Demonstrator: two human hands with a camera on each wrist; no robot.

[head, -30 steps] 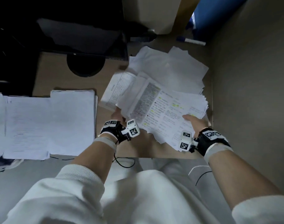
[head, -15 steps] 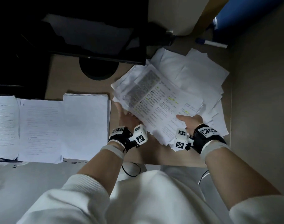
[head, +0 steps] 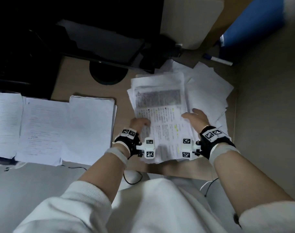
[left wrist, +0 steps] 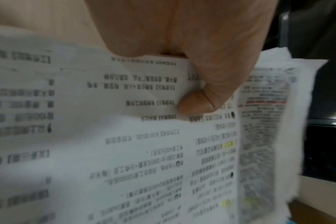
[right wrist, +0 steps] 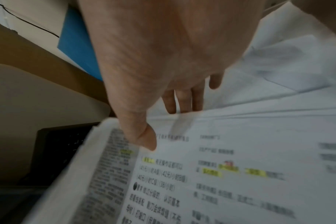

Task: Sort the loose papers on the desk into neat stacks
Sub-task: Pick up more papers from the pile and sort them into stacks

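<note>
The table [head: 86,84] is carrying three neat stacks [head: 47,128] lying side by side along its 9 o'clock side, touching or overlapping at their edges. A loose heap of white sheets [head: 209,88] is spreading over the 2 o'clock corner, too jumbled to count. A dark monitor [head: 99,41] is standing at 11 o'clock on its round base [head: 108,74]. One thick bundle of printed pages [head: 160,105] is lying partly over the heap at about 3 o'clock, its top page showing dense text with yellow highlights; the sheets in it cannot be counted. Two hands are holding this bundle by its near part. The left hand [head: 138,123] is gripping the left edge, thumb [left wrist: 197,104] pressing down on the top page and the other fingers hidden beneath. The right hand [head: 196,117] is grasping the right edge, thumb [right wrist: 144,136] on the print and fingers [right wrist: 182,103] reaching under the pile. One marker pen [head: 217,60] is lying at 1 o'clock, beside a blue folder [head: 251,19].
</note>
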